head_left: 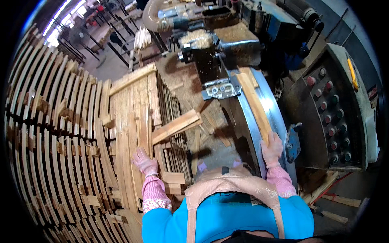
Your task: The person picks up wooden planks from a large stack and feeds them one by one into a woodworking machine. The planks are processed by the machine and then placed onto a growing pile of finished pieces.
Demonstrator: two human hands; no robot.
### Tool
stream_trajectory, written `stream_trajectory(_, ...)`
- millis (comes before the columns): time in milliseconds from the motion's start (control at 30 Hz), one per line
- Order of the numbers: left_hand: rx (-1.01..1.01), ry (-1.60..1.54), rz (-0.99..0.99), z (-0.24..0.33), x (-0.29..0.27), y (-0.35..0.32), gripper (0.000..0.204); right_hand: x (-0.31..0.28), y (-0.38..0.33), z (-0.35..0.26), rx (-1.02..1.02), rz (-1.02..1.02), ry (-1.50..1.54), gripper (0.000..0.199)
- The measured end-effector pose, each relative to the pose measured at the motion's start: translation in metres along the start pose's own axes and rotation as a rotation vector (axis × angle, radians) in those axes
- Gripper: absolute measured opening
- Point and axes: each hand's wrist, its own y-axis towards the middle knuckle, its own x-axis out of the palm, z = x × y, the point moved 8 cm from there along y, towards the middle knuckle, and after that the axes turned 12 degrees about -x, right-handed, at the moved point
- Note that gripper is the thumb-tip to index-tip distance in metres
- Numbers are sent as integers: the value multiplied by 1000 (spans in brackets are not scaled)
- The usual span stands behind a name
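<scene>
My right hand [272, 150], in a pale pinkish glove, is closed round the near end of a long wooden board [256, 107]. That board lies lengthwise on the shiny metal table of a woodworking machine [269, 97], its far end beside a shorter wood piece [251, 77] near the cutter housing. My left hand [145, 162], gloved as well, rests with fingers spread on the stacked boards [127, 121] to my left. Just beyond its fingers stands the end of a loose board [144, 127]. Another board [176, 126] lies slanted across the stack's edge.
Tall rows of stacked wooden strips [60, 162] fill the left side. A control panel [330, 109] with several buttons stands at the right. Wood shavings [198, 38] cover the machine's far part, near a flexible hose [152, 16]. Offcuts [210, 125] litter the floor between stack and machine.
</scene>
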Motion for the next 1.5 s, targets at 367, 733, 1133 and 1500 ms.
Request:
stream_trajectory(367, -39, -375, -127, -21, -26, 23, 85, -23, 21, -16, -205, 226, -34, 44)
stream_trajectory(733, 274, -1699, -552, 148, -220, 7, 58, 75, 207, -111, -45, -122, 647, 49)
stream_trajectory(1133, 661, -1630, -1468, 367, -150, -210, 67, -49, -85, -17, 78, 23, 166, 84)
stream_trajectory(1500, 520, -1467, -1129, 331, -44, -138, 63, 6, 31, 15, -1, 414, -95, 77)
